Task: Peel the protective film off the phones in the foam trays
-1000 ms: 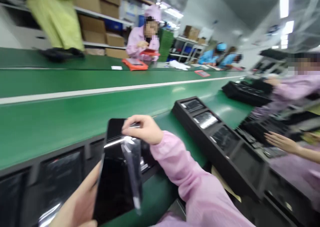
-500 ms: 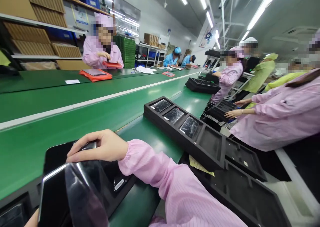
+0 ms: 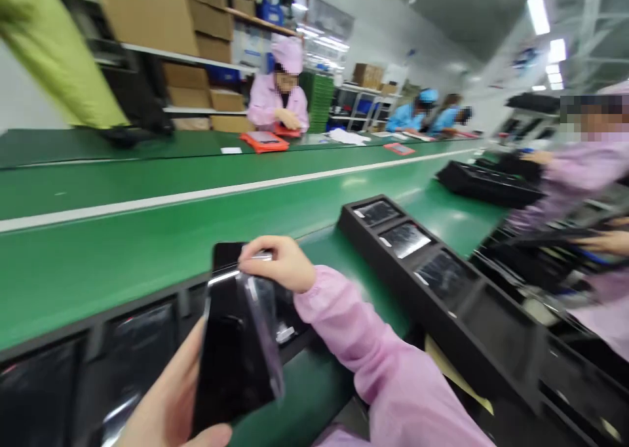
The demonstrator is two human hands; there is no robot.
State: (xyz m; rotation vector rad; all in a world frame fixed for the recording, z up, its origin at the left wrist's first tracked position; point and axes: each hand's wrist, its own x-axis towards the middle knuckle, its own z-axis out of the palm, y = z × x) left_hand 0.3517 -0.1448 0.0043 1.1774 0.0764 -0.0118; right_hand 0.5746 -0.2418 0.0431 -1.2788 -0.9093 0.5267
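Note:
My left hand (image 3: 167, 394) grips a glossy black screen panel (image 3: 226, 349) by its left and lower edges, tilted up over a black compartment tray (image 3: 93, 342). With thumb and fingers closed, my right hand (image 3: 280, 260) pinches a clear plastic film (image 3: 263, 329) at the panel's upper right corner. The film hangs loosely along the panel's right side. Behind the panel, the top of another dark flat piece (image 3: 227, 253) shows; most of it is hidden. Dark film-covered screens lie in the tray's compartments.
To the right, a second black tray (image 3: 393, 270) holds several wrapped screens, with yellow paper (image 3: 457, 375) beneath its near side. A green conveyor belt (image 3: 147, 237) runs across. Opposite, a co-worker (image 3: 280, 93) in pink sits by orange-edged pieces (image 3: 265, 141); other co-workers flank the right.
My view has swung left, so the trays and co-workers sit farther right. The panel stands more upright, and my left hand now shows plainly around it. My right hand stays at its upper edge.

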